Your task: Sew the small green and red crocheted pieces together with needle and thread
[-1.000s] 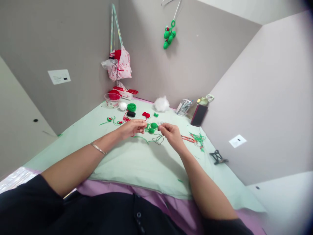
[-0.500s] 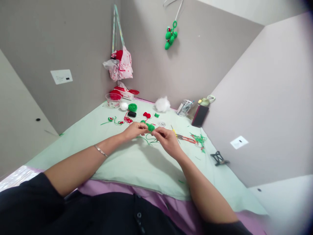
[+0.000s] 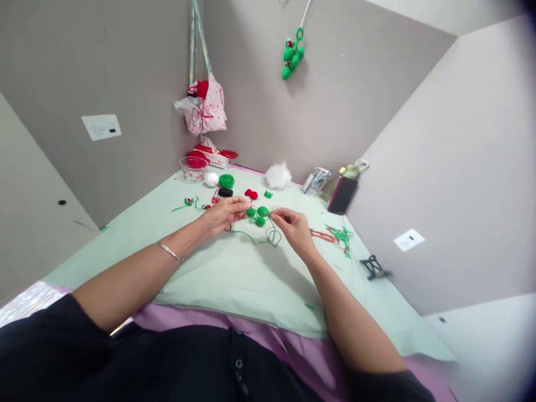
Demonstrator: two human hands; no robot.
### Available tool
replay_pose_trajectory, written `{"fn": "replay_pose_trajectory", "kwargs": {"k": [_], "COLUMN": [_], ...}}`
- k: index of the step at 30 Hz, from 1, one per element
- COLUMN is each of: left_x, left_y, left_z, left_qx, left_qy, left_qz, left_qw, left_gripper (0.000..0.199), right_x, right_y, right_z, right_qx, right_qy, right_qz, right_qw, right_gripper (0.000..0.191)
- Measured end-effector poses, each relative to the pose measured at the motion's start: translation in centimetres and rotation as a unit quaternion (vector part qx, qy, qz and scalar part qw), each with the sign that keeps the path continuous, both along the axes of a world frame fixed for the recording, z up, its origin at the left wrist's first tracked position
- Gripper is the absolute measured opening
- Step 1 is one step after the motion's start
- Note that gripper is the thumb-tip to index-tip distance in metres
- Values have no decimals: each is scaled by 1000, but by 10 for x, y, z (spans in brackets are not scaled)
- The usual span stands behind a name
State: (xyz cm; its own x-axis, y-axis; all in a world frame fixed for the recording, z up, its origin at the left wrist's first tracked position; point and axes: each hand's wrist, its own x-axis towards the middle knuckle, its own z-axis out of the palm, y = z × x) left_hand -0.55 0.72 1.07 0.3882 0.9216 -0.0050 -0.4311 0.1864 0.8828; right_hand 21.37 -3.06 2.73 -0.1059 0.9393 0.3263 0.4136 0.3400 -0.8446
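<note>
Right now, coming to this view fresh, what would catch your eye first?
Probably the bright green knitted-looking balls between the left hand and the right hand, over the pale green cloth. Next, the similar green cluster hanging on the wall above, and the fluffy white clump at the back of the table. The pink spotted bag hangs at the upper left.

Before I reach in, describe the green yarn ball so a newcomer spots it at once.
On the pale green cloth, find the clear tub, far left. Right of it sit a white ball, then the green yarn ball. Green sets it apart from that white neighbour and the black roll in front.
</note>
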Motion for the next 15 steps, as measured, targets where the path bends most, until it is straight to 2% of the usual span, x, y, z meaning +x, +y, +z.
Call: {"fn": "replay_pose_trajectory", "kwargs": {"k": [2,6,9,11,15], "left_x": [0,1,4,6,10], "left_y": [-3,-7,-8,-8,-8], "left_z": [3,8,8,6,-1], "left_qx": [4,24,16,17,82], "left_qy": [-5,-29,-42,-40,30], "left_qz": [-21,-102,-53,-6,44], "left_qw": [1000,994,998,999,995], "left_gripper": [29,30,27,25,27], "right_x": [1,0,-5,-10,-19], "right_y": [1,1,-3,-8,-17], "right_z": [-1,-6,-11,-14,-16], "right_qx": [-3,15,97,170,245], "right_qy": [1,-31,-105,-166,-222], "right_qz": [-1,-4,12,45,96], "right_qw": [1000,999,990,970,939], "right_gripper": [34,30,22,21,26]}}
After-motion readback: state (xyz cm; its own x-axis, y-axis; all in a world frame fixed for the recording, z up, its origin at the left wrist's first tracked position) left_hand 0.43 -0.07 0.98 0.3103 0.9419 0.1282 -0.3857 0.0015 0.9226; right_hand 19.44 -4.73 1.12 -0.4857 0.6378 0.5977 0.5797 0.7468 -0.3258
